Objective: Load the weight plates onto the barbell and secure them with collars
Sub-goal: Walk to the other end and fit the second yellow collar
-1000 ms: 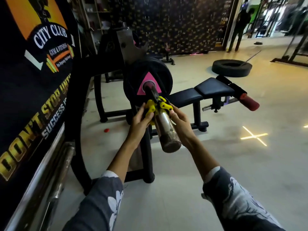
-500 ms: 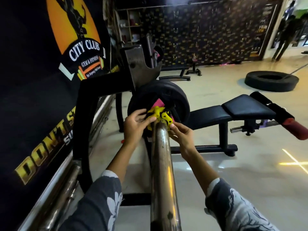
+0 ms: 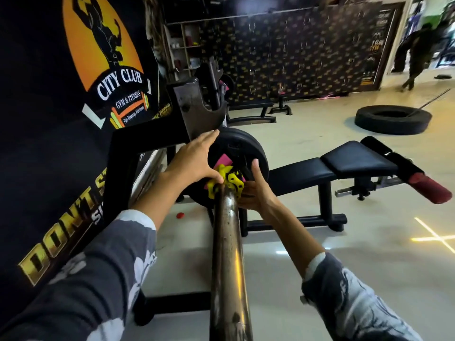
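Observation:
The steel barbell sleeve (image 3: 227, 254) runs from the bottom of the view up to a black weight plate (image 3: 242, 146) with a pink triangle mark, seated on the bar in the rack. A yellow collar (image 3: 227, 182) sits on the sleeve right against the plate. My left hand (image 3: 194, 161) lies over the plate's left rim with fingers spread, its thumb touching the collar. My right hand (image 3: 253, 188) holds the collar's right side, thumb pointing up along the plate face.
A black rack upright (image 3: 123, 153) and steel bar cradle (image 3: 197, 112) stand left of the plate, beside a black wall banner. A black bench (image 3: 344, 163) with a red roller lies to the right. A tyre (image 3: 392, 119) lies farther back; a person walks at the far right.
The collar has slid up the sleeve until it rests against the plate. My left hand has left the collar's side and spread over the plate rim. The camera has moved closer.

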